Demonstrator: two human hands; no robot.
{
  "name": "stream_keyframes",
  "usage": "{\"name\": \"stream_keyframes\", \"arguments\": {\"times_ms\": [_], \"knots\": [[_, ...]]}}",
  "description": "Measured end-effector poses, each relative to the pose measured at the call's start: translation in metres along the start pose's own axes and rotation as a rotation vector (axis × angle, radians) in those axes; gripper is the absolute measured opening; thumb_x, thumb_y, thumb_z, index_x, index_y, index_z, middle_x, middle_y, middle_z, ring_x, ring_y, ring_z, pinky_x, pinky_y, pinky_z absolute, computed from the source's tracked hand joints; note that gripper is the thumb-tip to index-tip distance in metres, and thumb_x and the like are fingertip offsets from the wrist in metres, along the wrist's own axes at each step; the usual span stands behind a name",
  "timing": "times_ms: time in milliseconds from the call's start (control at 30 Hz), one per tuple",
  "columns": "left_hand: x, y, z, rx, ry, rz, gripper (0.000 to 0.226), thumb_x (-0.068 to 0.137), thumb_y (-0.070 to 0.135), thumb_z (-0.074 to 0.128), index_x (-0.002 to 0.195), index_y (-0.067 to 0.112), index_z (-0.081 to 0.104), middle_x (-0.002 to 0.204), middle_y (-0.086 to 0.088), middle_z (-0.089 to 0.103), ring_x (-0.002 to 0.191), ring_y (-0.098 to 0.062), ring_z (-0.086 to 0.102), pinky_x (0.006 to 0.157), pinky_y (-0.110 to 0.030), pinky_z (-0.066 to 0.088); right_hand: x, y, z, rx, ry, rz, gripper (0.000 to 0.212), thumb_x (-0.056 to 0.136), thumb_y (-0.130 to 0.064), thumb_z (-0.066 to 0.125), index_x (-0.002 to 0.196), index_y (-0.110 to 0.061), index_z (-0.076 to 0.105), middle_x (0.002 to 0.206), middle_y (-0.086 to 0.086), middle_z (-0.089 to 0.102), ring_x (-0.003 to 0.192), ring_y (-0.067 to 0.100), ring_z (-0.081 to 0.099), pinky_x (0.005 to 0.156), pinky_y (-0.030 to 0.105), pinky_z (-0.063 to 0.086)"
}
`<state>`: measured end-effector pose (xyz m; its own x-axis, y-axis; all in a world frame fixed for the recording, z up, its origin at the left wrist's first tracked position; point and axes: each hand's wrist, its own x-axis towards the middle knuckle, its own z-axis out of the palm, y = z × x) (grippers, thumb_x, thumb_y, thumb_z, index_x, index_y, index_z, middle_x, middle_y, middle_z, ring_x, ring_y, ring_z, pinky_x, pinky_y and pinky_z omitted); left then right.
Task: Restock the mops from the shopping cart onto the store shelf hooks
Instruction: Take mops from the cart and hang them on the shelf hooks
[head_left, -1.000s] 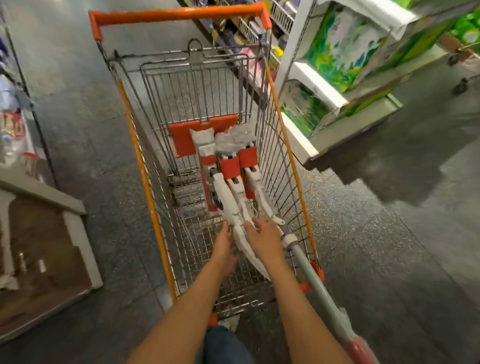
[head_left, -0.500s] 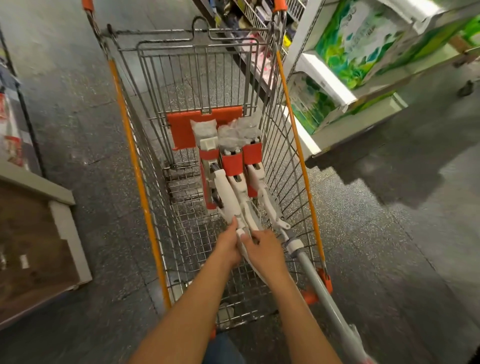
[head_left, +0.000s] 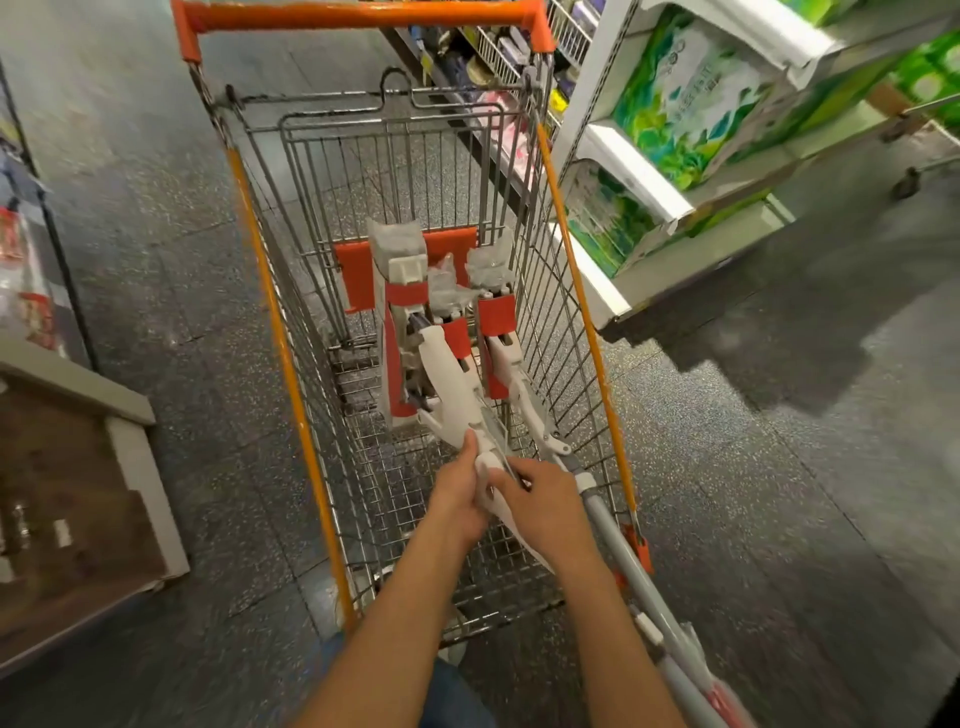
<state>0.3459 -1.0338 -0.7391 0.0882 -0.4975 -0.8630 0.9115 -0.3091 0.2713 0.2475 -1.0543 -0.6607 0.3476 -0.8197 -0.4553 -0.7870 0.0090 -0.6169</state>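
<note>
A wire shopping cart (head_left: 291, 364) with orange rails stands in front of me. Inside lie three white mops with red sleeves, their plastic-wrapped heads pointing to the far end. My left hand (head_left: 457, 499) and my right hand (head_left: 545, 512) both grip the white body of the middle mop (head_left: 449, 384) near the cart's near end. The left mop (head_left: 402, 332) lies flat beside it. The right mop (head_left: 506, 343) has a grey pole (head_left: 631, 571) that sticks out over the cart's near right corner.
A white store shelf (head_left: 649, 171) with green packages stands close to the cart's right side. More shelving with small goods (head_left: 498, 47) runs behind the cart. A low display base (head_left: 93, 493) sits at the left. Dark speckled floor lies on both sides.
Both hands have closed more tightly round the middle mop's white body. That mop's head end has shifted slightly in the cart; the view has tilted up, so the cart's orange handle shows again.
</note>
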Motion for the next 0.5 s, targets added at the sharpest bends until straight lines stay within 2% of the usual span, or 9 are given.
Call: {"name": "stream_keyframes", "arguments": {"times_ms": [67,167,233,333,367,400,500], "knots": [[-0.015,0.006,0.008,0.008,-0.02,0.021,0.044,0.098,0.046,0.054,0.114,0.008,0.068,0.091,-0.013,0.074,0.089,-0.029,0.07,0.088,-0.048,0.056,-0.007,-0.01,-0.011,0.013,0.011,-0.033,0.031,0.097,-0.044,0.059,0.076,-0.022,0.062,0.059,-0.008,0.053,0.051,0.002,0.044,0.051,0.02,0.029],[-0.046,0.019,0.021,0.026,-0.073,0.043,0.046,0.1,0.046,0.053,0.121,0.007,0.065,0.094,-0.014,0.076,0.082,-0.028,0.073,0.071,-0.042,0.058,-0.024,-0.027,-0.031,0.037,0.046,-0.134,0.029,0.098,-0.037,0.059,0.078,-0.018,0.068,0.056,-0.008,0.052,0.052,0.0,0.047,0.051,0.017,0.035],[-0.065,0.027,0.027,0.026,-0.114,0.074,0.043,0.101,0.041,0.052,0.122,0.006,0.063,0.1,-0.017,0.075,0.087,-0.029,0.073,0.071,-0.043,0.059,-0.033,-0.038,-0.043,0.042,0.06,-0.17,0.03,0.099,-0.038,0.057,0.078,-0.021,0.068,0.056,-0.009,0.052,0.051,0.0,0.047,0.051,0.016,0.034],[-0.099,0.035,0.037,0.008,-0.211,0.116,0.047,0.101,0.037,0.053,0.133,0.003,0.059,0.124,-0.023,0.066,0.107,-0.033,0.065,0.094,-0.049,0.054,-0.047,-0.056,-0.062,0.004,0.081,-0.192,0.037,0.101,-0.04,0.052,0.08,-0.015,0.068,0.058,-0.003,0.054,0.051,0.005,0.042,0.052,0.023,0.032],[-0.108,0.037,0.04,0.003,-0.235,0.132,0.048,0.1,0.036,0.053,0.135,0.003,0.057,0.126,-0.023,0.063,0.108,-0.032,0.063,0.098,-0.048,0.052,-0.051,-0.061,-0.069,-0.003,0.087,-0.197,0.039,0.102,-0.04,0.051,0.082,-0.013,0.07,0.06,0.001,0.057,0.051,0.007,0.043,0.053,0.025,0.034],[-0.118,0.04,0.043,0.008,-0.251,0.149,0.047,0.101,0.034,0.052,0.135,0.003,0.057,0.125,-0.023,0.063,0.105,-0.029,0.065,0.095,-0.046,0.054,-0.055,-0.065,-0.074,0.006,0.096,-0.195,0.039,0.102,-0.041,0.05,0.083,-0.013,0.071,0.063,0.004,0.059,0.051,0.008,0.044,0.054,0.027,0.036],[-0.147,0.047,0.05,0.023,-0.327,0.206,0.047,0.099,0.029,0.053,0.136,0.001,0.055,0.106,-0.015,0.069,0.086,-0.02,0.07,0.072,-0.036,0.06,-0.073,-0.083,-0.095,0.077,0.155,-0.189,0.038,0.102,-0.039,0.051,0.079,-0.016,0.07,0.067,0.006,0.063,0.054,0.01,0.049,0.056,0.039,0.046]]}}
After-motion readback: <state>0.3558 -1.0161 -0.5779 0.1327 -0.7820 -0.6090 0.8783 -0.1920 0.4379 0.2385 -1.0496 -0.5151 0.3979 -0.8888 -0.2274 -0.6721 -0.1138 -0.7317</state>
